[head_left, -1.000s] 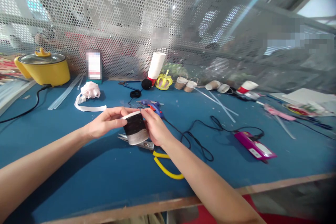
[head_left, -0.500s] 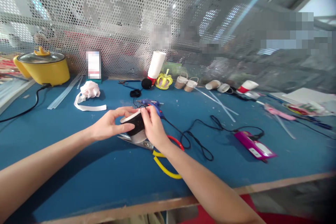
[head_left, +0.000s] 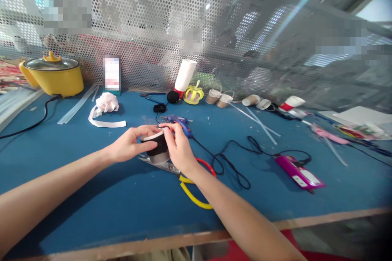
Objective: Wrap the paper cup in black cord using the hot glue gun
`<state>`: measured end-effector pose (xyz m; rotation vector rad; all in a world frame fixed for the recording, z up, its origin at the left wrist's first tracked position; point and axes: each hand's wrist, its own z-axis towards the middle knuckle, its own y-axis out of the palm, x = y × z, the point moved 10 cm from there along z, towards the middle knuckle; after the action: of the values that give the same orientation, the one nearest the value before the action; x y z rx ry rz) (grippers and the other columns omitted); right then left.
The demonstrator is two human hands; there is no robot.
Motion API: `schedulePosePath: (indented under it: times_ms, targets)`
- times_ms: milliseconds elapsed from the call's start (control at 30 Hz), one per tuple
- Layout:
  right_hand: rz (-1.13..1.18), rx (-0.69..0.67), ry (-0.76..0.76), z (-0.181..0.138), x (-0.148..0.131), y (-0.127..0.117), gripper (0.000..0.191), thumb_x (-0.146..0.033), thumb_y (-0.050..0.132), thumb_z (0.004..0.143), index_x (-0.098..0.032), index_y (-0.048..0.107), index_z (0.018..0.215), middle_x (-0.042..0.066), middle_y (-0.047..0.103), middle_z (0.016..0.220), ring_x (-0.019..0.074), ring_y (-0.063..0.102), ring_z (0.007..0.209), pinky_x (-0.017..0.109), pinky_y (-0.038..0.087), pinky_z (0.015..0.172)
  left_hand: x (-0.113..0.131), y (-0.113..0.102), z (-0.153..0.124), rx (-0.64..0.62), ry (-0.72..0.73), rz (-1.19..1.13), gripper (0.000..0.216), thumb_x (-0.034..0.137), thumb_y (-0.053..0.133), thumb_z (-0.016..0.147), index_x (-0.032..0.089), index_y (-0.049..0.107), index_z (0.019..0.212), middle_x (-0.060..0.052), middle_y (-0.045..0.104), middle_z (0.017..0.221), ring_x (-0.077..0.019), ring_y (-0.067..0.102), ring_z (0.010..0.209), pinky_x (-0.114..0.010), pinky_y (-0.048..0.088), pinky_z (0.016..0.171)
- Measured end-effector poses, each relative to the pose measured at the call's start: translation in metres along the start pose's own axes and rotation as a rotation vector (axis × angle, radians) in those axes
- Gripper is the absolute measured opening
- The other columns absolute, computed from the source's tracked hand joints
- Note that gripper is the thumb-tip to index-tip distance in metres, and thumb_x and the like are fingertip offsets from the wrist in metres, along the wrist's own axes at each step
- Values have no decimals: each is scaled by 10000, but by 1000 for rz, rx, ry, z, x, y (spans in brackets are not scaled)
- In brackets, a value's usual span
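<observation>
My left hand [head_left: 131, 144] is closed around a small paper cup [head_left: 157, 158], its thumb on the outer wall. Black cord covers the cup's upper wall, and the lower part is bare and greyish. At the rim, the fingertips of my right hand [head_left: 179, 144] pinch a thin black cord [head_left: 157, 117], which runs to a small black coil [head_left: 159, 108] behind. Under the cup and my right wrist lie scissors [head_left: 167, 166] with red and yellow handles, partly hidden. A blue glue gun [head_left: 182, 125] rests just beyond my right hand.
At the back stand a yellow electric pot [head_left: 61, 79], a phone [head_left: 112, 74], stacked paper cups [head_left: 186, 74], a yellow crown-like piece [head_left: 193, 94] and small cup baskets [head_left: 224, 100]. White ribbon [head_left: 107, 104] lies left. Cable loops reach a purple power strip [head_left: 298, 172] at right.
The cup has tipped more upright between my hands. My right fingers have shifted slightly at the rim, where a black strand now shows. The view has moved a little.
</observation>
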<state>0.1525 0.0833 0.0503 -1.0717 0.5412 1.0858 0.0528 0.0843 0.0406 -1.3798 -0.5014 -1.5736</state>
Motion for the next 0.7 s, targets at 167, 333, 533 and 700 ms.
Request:
schedulePosePath:
  times_ms: [167,333,533,700]
  targets:
    - [57,-27,10,0,2,4,164,-296,377,870,-181,474,933,95,588,994,165,572,903,316,451,780,6,4,0,-42,32,-17,109,246,557,763,140,581,755,-105,566,1162,-243,456,1162,-368,354,968]
    - [59,-7,48,2,11,5,155,-321,370,866,-195,461,879,71,595,915,159,572,831,302,450,742,3,4,1,-51,81,56,105,249,540,773,156,580,799,-103,538,1190,-222,431,1189,-352,344,982]
    - [-57,31,25,5,20,5,162,-308,365,859,-184,452,918,68,557,863,172,552,812,313,449,713,-14,-9,6,73,-4,304,193,305,541,728,142,570,827,-107,615,1011,-231,524,1036,-366,385,918]
    - [-158,35,-40,5,14,8,153,-290,366,854,-171,438,917,71,530,836,184,533,834,339,441,740,-13,-4,5,24,-90,318,203,290,516,716,137,569,838,-72,630,978,-221,547,972,-349,397,886]
